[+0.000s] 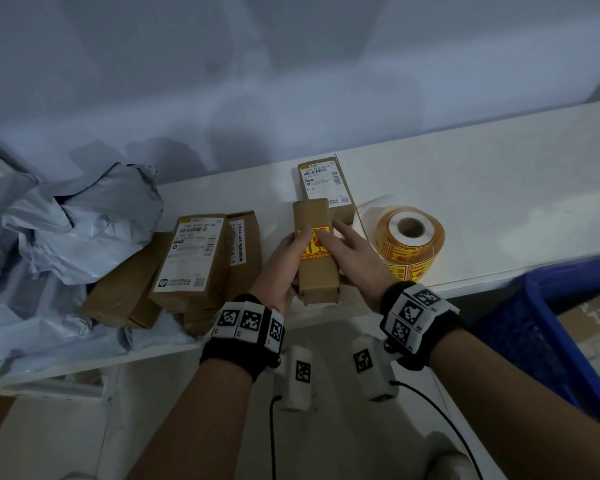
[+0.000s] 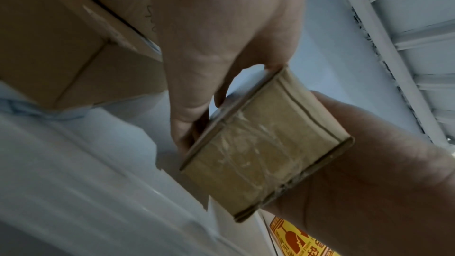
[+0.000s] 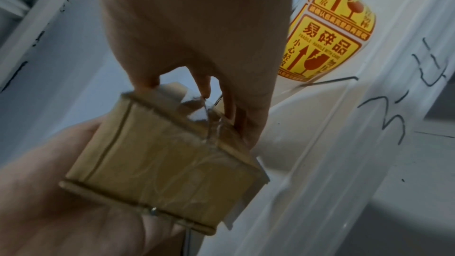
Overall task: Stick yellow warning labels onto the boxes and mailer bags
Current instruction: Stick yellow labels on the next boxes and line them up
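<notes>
My left hand [image 1: 289,254] grips a small brown cardboard box [image 1: 317,278] from its left side, thumb on top, just above the white table's front edge. A yellow warning label [image 1: 313,251] lies on the box's top face. The straight fingers of my right hand [image 1: 340,244] press down on that label. The left wrist view shows the box's taped end [image 2: 265,143] between the left hand [image 2: 216,46] and the right hand [image 2: 369,182]. In the right wrist view the right hand [image 3: 197,26] lies over the box [image 3: 162,163]. A roll of yellow labels [image 1: 409,240] stands right of the box.
A box with a white shipping label [image 1: 326,185] lies behind the held one. Several brown boxes [image 1: 194,258] are stacked to the left, with crumpled grey mailer bags [image 1: 77,223] beyond them. A blue crate [image 1: 568,341] stands at the right, below the white table [image 1: 499,202].
</notes>
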Available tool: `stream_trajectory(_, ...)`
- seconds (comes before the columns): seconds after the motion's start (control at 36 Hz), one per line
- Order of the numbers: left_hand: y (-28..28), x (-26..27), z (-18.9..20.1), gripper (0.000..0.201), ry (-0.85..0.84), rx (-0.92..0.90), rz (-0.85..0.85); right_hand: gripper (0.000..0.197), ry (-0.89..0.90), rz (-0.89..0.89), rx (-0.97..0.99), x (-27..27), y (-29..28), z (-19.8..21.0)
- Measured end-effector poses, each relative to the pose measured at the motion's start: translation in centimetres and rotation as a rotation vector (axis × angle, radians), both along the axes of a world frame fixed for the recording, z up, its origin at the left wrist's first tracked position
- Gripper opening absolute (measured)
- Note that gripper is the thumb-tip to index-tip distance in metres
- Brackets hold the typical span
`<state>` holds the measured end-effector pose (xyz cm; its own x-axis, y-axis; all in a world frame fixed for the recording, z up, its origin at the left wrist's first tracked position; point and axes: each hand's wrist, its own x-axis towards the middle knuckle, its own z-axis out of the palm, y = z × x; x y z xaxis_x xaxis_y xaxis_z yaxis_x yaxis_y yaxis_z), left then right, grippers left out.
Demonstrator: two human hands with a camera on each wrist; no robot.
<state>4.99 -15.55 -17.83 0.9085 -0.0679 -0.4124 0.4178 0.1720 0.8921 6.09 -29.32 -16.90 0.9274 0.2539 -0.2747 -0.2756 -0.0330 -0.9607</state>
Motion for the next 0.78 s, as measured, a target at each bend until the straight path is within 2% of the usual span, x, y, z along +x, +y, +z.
stream_trajectory(0.08,-0.17,-0.13,0.09,0.039,0.005,0.017,-0.043,0.044,0.017,-0.076,-0.040,0.18,0.07,-0.33)
stream_trajectory(0.14,-0.16,-0.21,0.16,0.036,0.003,0.015,-0.068,0.049,0.026,-0.096,-0.052,0.27,0.00,-0.43)
stream_trajectory(0.31,-0.10,-0.41,0.29,0.041,-0.010,0.031,-0.095,0.046,0.060,-0.107,-0.027,0.32,-0.23,-0.17)
stream_trajectory(0.39,-0.23,-0.35,0.30,0.037,-0.015,0.042,-0.064,0.045,0.064,-0.051,-0.008,0.13,-0.27,-0.03)
stream_trajectory(0.5,-0.37,-0.28,0.18,0.049,0.003,0.015,-0.035,0.037,0.028,0.039,0.001,-0.17,-0.53,0.18)
stream_trajectory(0.58,-0.25,-0.21,0.22,0.048,0.000,-0.010,-0.004,0.039,0.017,0.080,-0.006,-0.30,-0.49,0.17)
stream_trajectory(0.67,-0.27,-0.27,0.25,0.049,-0.001,0.004,-0.022,0.039,0.017,0.040,-0.023,-0.32,-0.41,0.26)
stream_trajectory(0.78,-0.37,-0.42,0.35,0.044,-0.021,0.060,-0.052,0.049,0.065,-0.070,-0.020,-0.30,-0.47,0.39)
